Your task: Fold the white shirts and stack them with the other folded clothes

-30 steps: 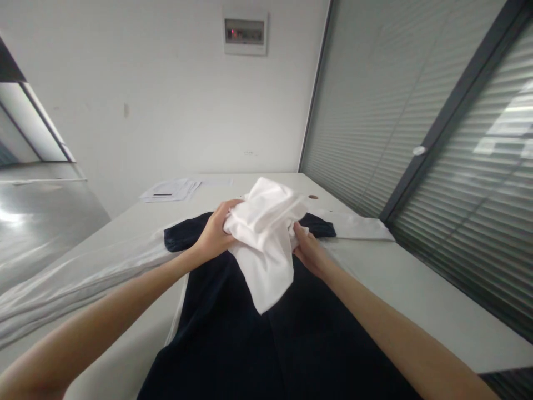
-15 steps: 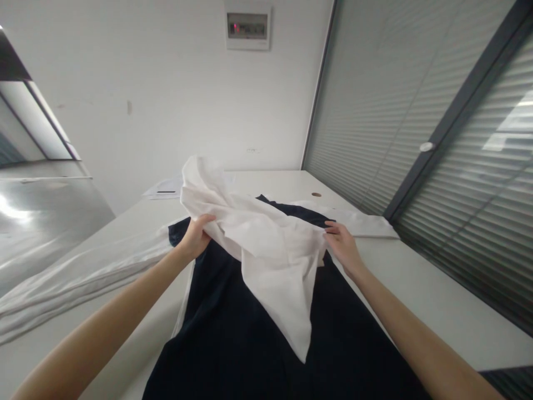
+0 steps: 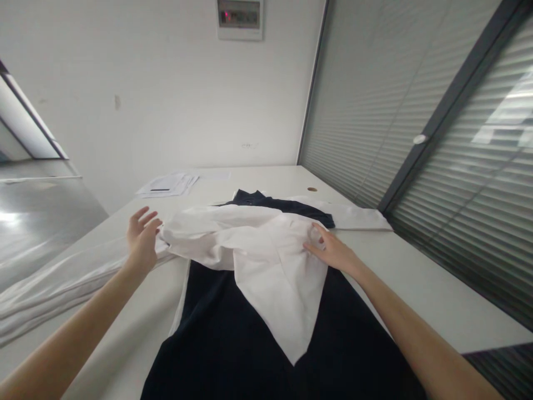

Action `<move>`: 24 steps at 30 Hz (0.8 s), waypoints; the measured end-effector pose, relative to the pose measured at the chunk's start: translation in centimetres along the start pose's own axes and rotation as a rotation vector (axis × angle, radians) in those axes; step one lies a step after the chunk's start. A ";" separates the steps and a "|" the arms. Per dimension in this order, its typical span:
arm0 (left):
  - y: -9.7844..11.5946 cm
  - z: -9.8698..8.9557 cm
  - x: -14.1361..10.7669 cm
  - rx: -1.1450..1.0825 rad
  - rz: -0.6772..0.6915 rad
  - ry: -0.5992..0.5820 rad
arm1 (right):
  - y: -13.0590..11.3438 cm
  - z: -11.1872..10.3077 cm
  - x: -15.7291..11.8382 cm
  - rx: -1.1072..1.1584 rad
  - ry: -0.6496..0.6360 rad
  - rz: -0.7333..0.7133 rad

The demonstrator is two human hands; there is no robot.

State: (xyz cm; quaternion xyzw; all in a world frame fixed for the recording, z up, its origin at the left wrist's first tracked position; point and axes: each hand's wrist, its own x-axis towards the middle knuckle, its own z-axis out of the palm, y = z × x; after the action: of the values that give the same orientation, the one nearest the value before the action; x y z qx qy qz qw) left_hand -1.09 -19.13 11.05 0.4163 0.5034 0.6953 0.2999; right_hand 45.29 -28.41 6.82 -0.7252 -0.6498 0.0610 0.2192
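A crumpled white cloth [image 3: 275,250] lies across a dark navy garment [image 3: 233,333], with one pointed corner hanging toward me. My left hand [image 3: 142,239] is at the cloth's left end, fingers spread and thumb close to its edge. At the right end, my right hand [image 3: 335,253] rests with its fingertips on the white cloth, thumb and fingers apart. Beyond the cloth, another dark part of the garment [image 3: 291,205] shows, with a collar-like peak. The white cloth hides the middle of the dark garment.
The white table [image 3: 416,278] runs back to the wall. Long white fabric [image 3: 83,272] stretches off to the left, and a white sleeve-like piece [image 3: 362,218] lies at right. Papers [image 3: 169,185] sit at the back left. A blind-covered glass partition [image 3: 375,111] borders the right side.
The white cloth has come down and spread out flatter to the left. My left hand has moved left and its fingers have opened. My right hand has loosened its pinch and shifted slightly.
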 end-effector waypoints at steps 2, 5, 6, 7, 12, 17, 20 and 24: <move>0.2 -0.3 -0.8 0.115 0.246 -0.012 | 0.7 -0.4 -0.4 -0.047 0.046 0.008; 1.3 0.6 -3.6 0.327 0.585 -0.237 | 1.3 -0.9 -0.9 -0.096 0.044 0.118; 1.6 1.2 -4.6 0.398 0.674 -0.328 | 1.4 -0.9 -1.1 -0.068 0.019 0.137; 1.9 1.9 -5.5 0.459 0.754 -0.424 | 1.4 -0.9 -1.3 -0.018 -0.006 0.137; 1.0 5.5 -7.1 0.703 0.903 -0.788 | 0.6 -0.3 -1.7 0.417 0.105 -0.019; -0.5 7.0 -5.7 0.814 0.535 -0.935 | 0.0 -1.3 -1.8 0.742 0.321 0.010; 0.9 6.4 -5.9 0.819 0.450 -1.060 | -0.6 -2.9 -2.4 0.852 0.390 -0.031; 5.1 4.1 -8.3 0.843 0.447 -1.311 | -1.9 -4.8 -4.8 0.924 0.534 -0.083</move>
State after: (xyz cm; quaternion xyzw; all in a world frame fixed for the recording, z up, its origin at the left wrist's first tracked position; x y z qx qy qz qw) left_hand 6.41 -25.82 14.16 0.9078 0.3500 0.1050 0.2058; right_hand 44.65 -34.10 10.93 -0.5174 -0.5049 0.1452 0.6755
